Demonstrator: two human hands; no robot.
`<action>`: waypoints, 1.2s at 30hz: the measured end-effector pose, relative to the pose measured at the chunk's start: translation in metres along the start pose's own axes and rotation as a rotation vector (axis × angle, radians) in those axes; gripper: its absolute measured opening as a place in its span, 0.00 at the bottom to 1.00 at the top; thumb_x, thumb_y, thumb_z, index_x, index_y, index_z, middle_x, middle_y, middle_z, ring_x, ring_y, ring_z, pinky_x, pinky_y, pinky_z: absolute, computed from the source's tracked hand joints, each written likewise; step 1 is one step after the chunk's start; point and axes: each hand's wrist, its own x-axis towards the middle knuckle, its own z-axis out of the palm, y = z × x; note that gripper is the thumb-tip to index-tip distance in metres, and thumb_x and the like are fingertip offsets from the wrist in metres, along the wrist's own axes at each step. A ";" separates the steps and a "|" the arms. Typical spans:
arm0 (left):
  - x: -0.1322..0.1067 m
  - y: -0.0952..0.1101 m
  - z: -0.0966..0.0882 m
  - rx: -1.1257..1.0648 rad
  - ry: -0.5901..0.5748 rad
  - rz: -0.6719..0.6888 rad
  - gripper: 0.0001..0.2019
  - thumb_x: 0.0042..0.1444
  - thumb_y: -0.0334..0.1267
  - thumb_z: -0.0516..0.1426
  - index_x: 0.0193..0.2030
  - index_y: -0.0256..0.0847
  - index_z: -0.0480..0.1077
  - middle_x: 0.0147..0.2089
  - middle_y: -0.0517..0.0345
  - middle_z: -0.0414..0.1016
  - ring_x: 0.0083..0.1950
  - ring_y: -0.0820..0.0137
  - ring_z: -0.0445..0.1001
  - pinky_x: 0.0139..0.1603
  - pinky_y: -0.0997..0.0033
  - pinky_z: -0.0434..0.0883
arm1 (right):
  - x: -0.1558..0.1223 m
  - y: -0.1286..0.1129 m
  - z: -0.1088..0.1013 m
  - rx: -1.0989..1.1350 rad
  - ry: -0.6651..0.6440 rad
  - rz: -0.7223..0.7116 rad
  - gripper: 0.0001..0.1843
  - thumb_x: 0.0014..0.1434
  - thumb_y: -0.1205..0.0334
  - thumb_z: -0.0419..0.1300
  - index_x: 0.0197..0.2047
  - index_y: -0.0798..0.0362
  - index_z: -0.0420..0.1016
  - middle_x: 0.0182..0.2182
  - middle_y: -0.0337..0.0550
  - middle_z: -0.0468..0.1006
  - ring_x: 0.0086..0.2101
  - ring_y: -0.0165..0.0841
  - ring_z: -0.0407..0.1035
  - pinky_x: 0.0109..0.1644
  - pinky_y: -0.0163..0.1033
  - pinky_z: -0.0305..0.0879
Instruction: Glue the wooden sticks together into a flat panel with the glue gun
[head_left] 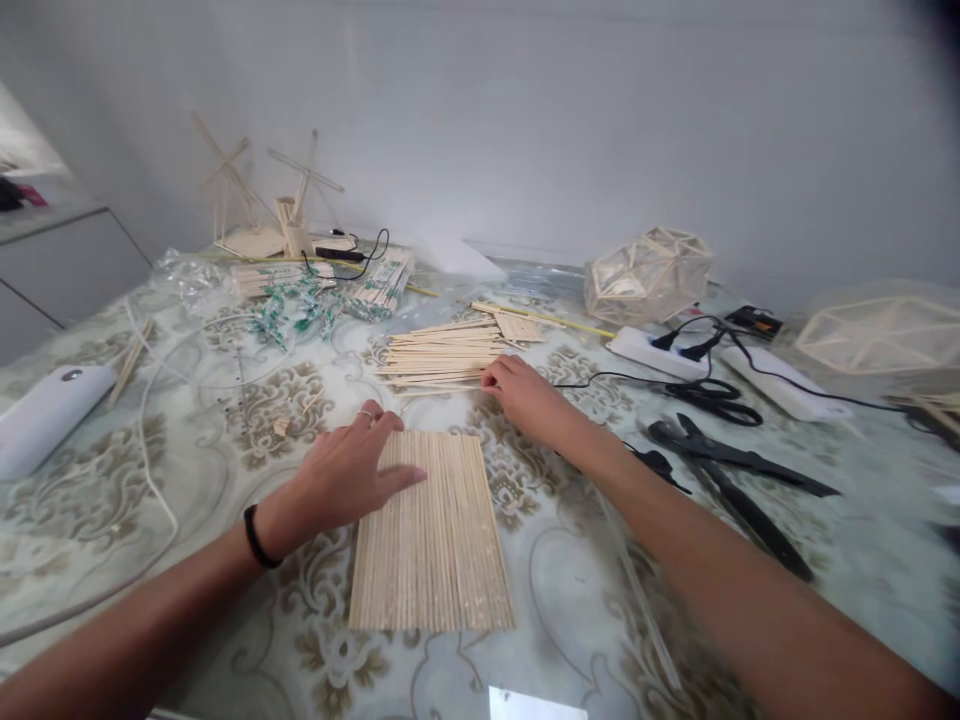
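A flat panel of thin wooden sticks (439, 545) laid side by side rests on the patterned table in front of me. My left hand (360, 465) lies over its upper left corner, thumb stretched apart from the fingers. Beyond the panel is a loose pile of thin wooden sticks (435, 355). At the pile's near right end, my right hand (514, 390) has its fingertips pinched on a stick; the fingers partly hide it. A black band circles my left wrist.
Black scissors (705, 400), dark pliers-like tools (739, 460) and a white power strip (660, 352) with cables lie to the right. Stick-built frames (649, 275) stand at the back right, windmill-like models (296, 220) at the back left. A white device (52, 420) and cable occupy the left.
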 end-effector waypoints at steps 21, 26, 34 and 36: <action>-0.018 0.004 -0.023 -0.158 -0.038 0.524 0.30 0.58 0.57 0.67 0.60 0.43 0.71 0.66 0.42 0.67 0.71 0.51 0.62 0.72 0.47 0.62 | -0.175 -0.097 -0.036 0.188 -0.150 -0.340 0.28 0.77 0.68 0.38 0.34 0.48 0.75 0.33 0.40 0.84 0.35 0.34 0.79 0.41 0.37 0.77; -0.025 0.011 -0.018 -0.174 -0.296 0.638 0.39 0.50 0.51 0.73 0.67 0.45 0.68 0.74 0.41 0.61 0.78 0.47 0.53 0.74 0.46 0.59 | -0.178 -0.097 -0.032 0.184 -0.097 -0.375 0.29 0.78 0.67 0.37 0.37 0.48 0.76 0.33 0.40 0.85 0.34 0.34 0.80 0.43 0.39 0.78; -0.026 0.014 -0.014 -0.114 -0.348 0.578 0.44 0.44 0.51 0.76 0.68 0.48 0.68 0.76 0.45 0.58 0.79 0.46 0.49 0.75 0.44 0.57 | -0.187 -0.094 -0.021 0.290 -0.168 -0.297 0.21 0.76 0.70 0.44 0.38 0.52 0.76 0.34 0.40 0.82 0.34 0.34 0.77 0.37 0.39 0.76; -0.026 0.014 -0.014 -0.124 -0.347 0.582 0.44 0.44 0.50 0.75 0.68 0.49 0.68 0.75 0.45 0.59 0.79 0.45 0.50 0.75 0.44 0.58 | -0.189 -0.095 -0.019 0.311 -0.162 -0.276 0.19 0.76 0.70 0.45 0.39 0.52 0.75 0.35 0.41 0.82 0.35 0.35 0.77 0.37 0.40 0.75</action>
